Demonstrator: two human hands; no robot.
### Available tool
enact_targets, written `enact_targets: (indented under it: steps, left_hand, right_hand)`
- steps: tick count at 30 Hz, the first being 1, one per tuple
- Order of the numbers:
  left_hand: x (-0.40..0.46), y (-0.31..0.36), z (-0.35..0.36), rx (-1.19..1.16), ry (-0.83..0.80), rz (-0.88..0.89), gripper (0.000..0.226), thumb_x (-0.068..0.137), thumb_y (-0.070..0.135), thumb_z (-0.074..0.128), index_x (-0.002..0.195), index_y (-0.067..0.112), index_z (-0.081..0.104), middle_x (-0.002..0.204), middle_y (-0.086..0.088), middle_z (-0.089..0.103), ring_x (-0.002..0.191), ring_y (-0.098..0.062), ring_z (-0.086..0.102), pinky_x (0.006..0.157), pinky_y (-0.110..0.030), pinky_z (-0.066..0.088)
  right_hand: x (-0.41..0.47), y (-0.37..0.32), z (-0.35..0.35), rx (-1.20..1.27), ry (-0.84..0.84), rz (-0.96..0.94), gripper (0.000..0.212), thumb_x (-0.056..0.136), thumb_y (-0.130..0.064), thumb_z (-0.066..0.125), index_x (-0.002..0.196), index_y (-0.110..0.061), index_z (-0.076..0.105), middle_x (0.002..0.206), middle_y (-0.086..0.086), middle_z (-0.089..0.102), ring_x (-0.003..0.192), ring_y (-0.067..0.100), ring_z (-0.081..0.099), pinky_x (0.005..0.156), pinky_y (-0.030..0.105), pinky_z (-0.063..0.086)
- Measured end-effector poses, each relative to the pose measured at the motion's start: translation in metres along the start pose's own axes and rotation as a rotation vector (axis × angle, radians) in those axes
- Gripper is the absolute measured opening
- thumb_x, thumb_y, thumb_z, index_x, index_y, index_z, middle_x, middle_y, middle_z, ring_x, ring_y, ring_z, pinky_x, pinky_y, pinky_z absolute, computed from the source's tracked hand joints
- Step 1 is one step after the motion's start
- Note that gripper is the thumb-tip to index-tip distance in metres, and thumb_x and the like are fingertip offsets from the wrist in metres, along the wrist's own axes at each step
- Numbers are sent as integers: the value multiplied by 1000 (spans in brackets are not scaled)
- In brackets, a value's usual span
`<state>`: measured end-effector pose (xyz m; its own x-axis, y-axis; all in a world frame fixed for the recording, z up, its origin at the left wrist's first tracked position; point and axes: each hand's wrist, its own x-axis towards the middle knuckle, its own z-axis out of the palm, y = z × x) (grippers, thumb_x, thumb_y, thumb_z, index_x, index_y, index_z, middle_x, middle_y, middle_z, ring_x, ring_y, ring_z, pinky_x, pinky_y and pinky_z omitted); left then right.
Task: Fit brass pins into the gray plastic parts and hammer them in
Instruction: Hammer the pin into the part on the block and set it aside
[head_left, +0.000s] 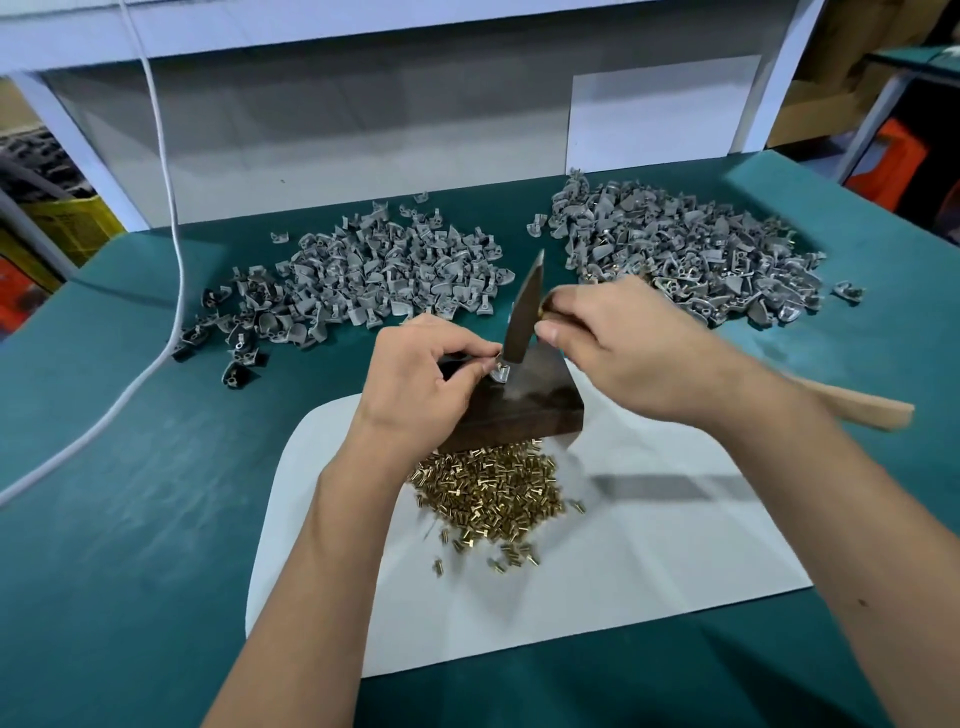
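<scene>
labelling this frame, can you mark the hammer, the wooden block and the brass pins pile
hammer (521, 312), head view, on the dark metal head, above the part being struck
wooden block (519, 410), head view, on its dark front face
brass pins pile (493, 486), head view, on the middle of the heap on the white sheet

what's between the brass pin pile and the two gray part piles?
Head view: the dark wood block, with the left hand pinching a gray part on it under the hammer.
</scene>
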<state>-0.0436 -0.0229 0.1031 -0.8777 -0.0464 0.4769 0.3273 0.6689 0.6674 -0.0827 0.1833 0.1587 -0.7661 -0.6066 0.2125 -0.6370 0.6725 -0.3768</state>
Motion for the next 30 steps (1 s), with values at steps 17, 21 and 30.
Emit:
enact_targets:
  steps: [17, 21, 30]
  left_hand:
    - [1, 3, -3, -89, -19, -145, 10, 83, 6, 83, 89, 15, 83, 83, 5, 77, 81, -11, 74, 83, -36, 61]
    - [1, 5, -3, -94, -16, -163, 13, 83, 6, 82, 87, 18, 82, 80, 11, 75, 79, -10, 73, 81, -31, 61]
    - [0, 6, -6, -100, -25, -188, 15, 83, 5, 82, 85, 20, 81, 80, 11, 76, 77, -7, 73, 78, -23, 59]
  right_hand:
    - [-2, -7, 8, -173, 66, 12, 18, 106, -41, 39, 91, -32, 41, 77, -1, 55, 74, 35, 57, 63, 39, 41]
    - [-2, -12, 13, -221, -9, 46, 21, 106, -41, 38, 95, -25, 46, 75, 0, 48, 76, 38, 58, 64, 41, 41]
    - [-5, -17, 13, -242, 11, 61, 21, 107, -40, 37, 96, -24, 46, 76, 1, 49, 78, 39, 59, 64, 41, 39]
